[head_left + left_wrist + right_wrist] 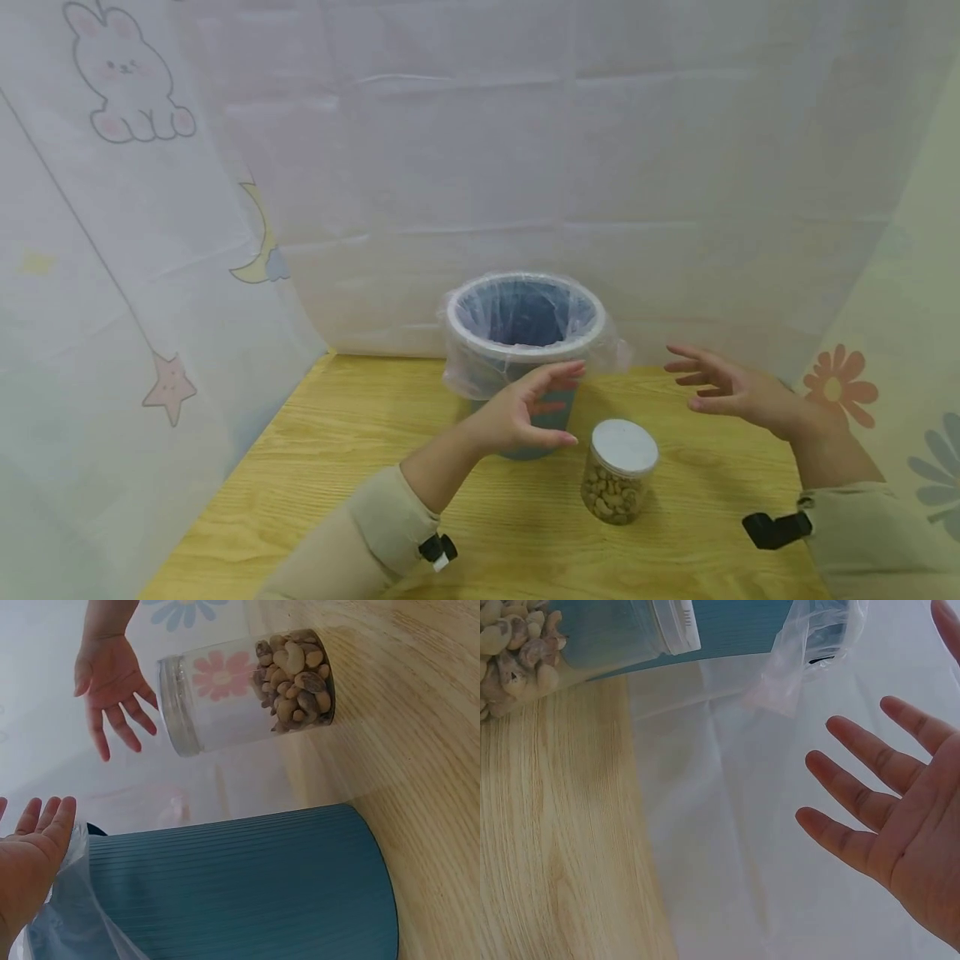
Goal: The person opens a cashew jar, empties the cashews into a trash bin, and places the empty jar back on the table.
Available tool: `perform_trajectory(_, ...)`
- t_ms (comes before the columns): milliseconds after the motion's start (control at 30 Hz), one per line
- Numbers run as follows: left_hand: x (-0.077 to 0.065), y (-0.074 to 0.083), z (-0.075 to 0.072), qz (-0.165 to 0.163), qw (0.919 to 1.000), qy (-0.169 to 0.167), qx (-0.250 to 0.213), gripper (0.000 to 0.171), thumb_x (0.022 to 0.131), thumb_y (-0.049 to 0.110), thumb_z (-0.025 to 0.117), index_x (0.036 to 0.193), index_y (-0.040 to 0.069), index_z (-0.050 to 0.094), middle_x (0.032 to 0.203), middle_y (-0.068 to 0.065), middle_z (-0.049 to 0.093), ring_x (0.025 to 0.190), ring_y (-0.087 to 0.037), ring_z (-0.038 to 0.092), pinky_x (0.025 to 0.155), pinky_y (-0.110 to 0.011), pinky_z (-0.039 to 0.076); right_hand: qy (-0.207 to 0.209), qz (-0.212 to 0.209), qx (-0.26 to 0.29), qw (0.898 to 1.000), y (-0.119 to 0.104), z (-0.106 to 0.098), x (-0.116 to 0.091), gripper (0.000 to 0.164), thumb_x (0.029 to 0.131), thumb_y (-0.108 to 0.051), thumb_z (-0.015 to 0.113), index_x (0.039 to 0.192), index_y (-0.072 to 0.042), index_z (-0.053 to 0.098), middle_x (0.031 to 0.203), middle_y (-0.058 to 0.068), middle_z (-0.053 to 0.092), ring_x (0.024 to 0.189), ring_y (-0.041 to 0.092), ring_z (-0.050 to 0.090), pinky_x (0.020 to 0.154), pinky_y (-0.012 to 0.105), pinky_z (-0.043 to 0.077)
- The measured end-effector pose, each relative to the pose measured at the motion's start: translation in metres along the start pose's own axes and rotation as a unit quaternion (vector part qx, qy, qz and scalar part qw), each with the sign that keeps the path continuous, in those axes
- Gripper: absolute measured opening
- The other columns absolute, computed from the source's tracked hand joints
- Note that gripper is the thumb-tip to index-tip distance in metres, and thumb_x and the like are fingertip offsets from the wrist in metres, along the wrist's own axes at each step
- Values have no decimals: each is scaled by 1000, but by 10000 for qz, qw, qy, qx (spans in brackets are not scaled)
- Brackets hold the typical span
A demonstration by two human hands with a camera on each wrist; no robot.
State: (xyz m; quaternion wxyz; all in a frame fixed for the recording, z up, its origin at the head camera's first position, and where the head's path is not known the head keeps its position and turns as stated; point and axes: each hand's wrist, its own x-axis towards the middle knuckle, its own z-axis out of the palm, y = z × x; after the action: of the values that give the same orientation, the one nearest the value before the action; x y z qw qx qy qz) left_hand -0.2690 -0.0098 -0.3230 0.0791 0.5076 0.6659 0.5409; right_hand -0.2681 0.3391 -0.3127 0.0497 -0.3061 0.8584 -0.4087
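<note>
A clear jar of mixed nuts [617, 492] with a white lid [624, 447] stands upright on the wooden table. Behind it and to the left is a blue ribbed trash bin [247, 892], lined with a thin clear plastic bag [467, 367] folded over its white rim. My left hand [517, 412] hovers in front of the bin, fingers extended and thumb apart, with nothing in it. To the right, my right hand [731, 387] is raised above the table, its fingers spread and its palm bare in the right wrist view. Between the two hands sits the jar, which neither one touches.
The yellow wooden table [337, 467] meets a pale cloth backdrop [525, 150] at the back. Printed side sheets, with a bunny [127, 75] on the left and a red flower [840, 385] on the right, flank it. Black wrist mounts [776, 529] stick out at both sleeves.
</note>
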Motion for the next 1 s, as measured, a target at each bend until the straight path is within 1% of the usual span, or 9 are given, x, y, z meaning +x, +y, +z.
perform_trajectory(67,1,-3,1,-54,10000,-34,36,81,77,-3,70,143,6,24,146,-14,27,130,-14,32,102,-38,35,25,56,51,10000,1,1,-1,69,92,-7,53,148,-18,14,134,-10,38,112,-6,43,80,26,48)
perform_trajectory(167,2,4,4,-215,9997,-20,101,79,77,-3,69,142,4,25,146,-14,28,130,-16,33,102,-36,35,14,55,127,9999,4,1,-3,69,92,-5,52,148,-19,14,135,-11,39,113,-6,44,80,27,49)
perform_trajectory(300,3,19,10,-468,9987,22,202,76,77,-5,68,141,2,28,145,-13,31,130,-24,34,101,-34,36,29,-39,104,9999,7,2,-4,69,91,-4,52,147,-18,15,133,-14,40,112,-5,45,79,28,50)
perform_trajectory(400,4,18,13,-561,9979,2,309,76,77,-3,69,141,3,28,144,-11,32,130,-25,34,100,-32,36,53,-105,140,9998,9,3,-5,69,90,-3,53,147,-16,16,133,-14,41,112,-4,46,79,29,50)
perform_trajectory(467,4,14,15,-608,9975,-15,352,76,78,-2,69,141,5,28,144,-10,33,130,-24,34,100,-29,36,15,-100,293,9995,11,5,-6,69,90,-2,53,147,-15,16,133,-14,41,113,-3,45,79,29,50)
perform_trajectory(567,4,4,17,-579,9976,-9,367,76,78,-2,69,141,4,29,144,-11,33,130,-26,34,98,-26,36,-113,-41,534,9985,15,8,-8,70,91,0,51,147,-14,14,134,-15,40,114,-3,44,80,29,50)
perform_trajectory(667,5,-13,20,-541,9978,54,372,77,77,0,70,142,6,29,143,-8,34,129,-24,35,98,-26,37,-232,57,684,9974,19,12,-9,70,91,-1,50,148,-15,12,134,-16,38,114,-4,43,81,29,49)
perform_trajectory(800,8,-33,22,-544,9975,107,449,78,77,4,72,142,12,29,143,-3,35,129,-20,36,97,-26,38,-341,108,845,9958,23,15,-10,70,91,-1,49,148,-14,10,134,-15,38,113,-5,43,81,31,49)
perform_trajectory(1000,10,-44,24,-655,9971,86,372,77,77,8,72,142,16,30,144,2,34,128,-15,36,97,-26,38,-507,91,989,9938,27,20,-11,70,92,0,48,148,-14,8,136,-17,36,114,-7,42,81,36,49)
